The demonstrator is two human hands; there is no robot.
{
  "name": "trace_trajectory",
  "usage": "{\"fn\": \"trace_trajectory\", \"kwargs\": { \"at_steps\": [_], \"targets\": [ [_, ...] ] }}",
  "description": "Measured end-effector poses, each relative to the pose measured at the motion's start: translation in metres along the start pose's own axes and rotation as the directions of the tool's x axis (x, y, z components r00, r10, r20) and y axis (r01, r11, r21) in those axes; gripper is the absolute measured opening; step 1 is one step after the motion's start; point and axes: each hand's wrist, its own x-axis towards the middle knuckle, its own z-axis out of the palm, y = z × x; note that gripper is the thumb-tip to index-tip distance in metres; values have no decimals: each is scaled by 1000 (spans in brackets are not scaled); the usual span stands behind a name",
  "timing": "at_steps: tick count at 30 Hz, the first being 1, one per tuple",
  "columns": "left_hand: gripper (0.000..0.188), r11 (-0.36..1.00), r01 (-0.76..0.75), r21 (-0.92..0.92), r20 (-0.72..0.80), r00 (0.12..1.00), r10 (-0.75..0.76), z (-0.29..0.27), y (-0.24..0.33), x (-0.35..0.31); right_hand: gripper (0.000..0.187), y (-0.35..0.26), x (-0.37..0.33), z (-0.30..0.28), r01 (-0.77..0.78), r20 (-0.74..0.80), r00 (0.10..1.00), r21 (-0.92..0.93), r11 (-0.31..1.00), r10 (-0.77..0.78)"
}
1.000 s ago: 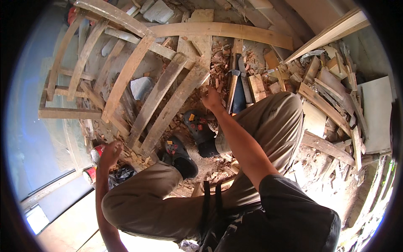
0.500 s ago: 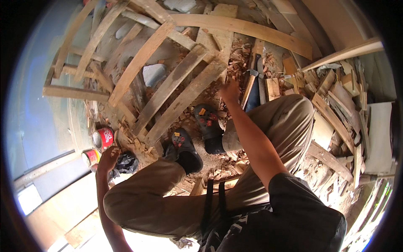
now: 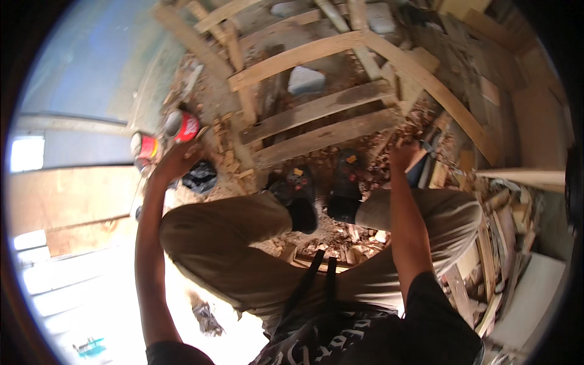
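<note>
My left hand (image 3: pixel 178 160) reaches out past my left knee, its fingers apart and somewhat bent, with nothing visible in them. It is just in front of a red can (image 3: pixel 181 126) and beside a crumpled black plastic bag (image 3: pixel 200 176). Beyond my right knee, my right hand (image 3: pixel 403 156) is curled like a fist, slightly blurred; whatever it may hold is hidden. Close to its right lies a hammer-like tool (image 3: pixel 427 146) with a dark head and pale wooden handle. A slatted wooden frame (image 3: pixel 328 132) rests on the ground ahead of my feet.
A smaller red-and-yellow can (image 3: pixel 145 146) stands left of the red one. Wood chips (image 3: pixel 356 236) litter the ground around my dark clogs (image 3: pixel 298 182). Scrap boards (image 3: pixel 486 255) are heaped at the right. A blue-grey panel (image 3: pixel 115 67) rises at the left, and a pale stone (image 3: pixel 306 81) lies within the frame.
The view has turned, so the wooden frame sits farther right and more level. Both hands appear higher in the picture, but stay near the same things: left by the cans, right by the frame's end.
</note>
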Motion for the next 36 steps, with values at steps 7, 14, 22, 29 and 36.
{"fn": "trace_trajectory", "kwargs": {
  "at_steps": [7,14,22,29,36],
  "targets": [
    [17,965,44,-257,-57,997,-60,56,-71,-28,130,-16,36,3,30,90,995,154,988,-44],
    [19,895,133,-427,51,991,-123,61,-98,-39,136,-42,28,11,30,179,982,142,989,-55],
    [21,946,61,-319,31,998,-54,28,-62,-3,127,-35,30,10,69,119,990,50,996,-74],
    [23,959,-72,-275,10,997,78,-5,7,23,113,-28,16,-6,157,75,984,68,985,-162],
    [26,971,-109,-214,67,990,126,-17,47,36,38,-9,-22,19,400,15,916,54,915,-402]
  ]
}}
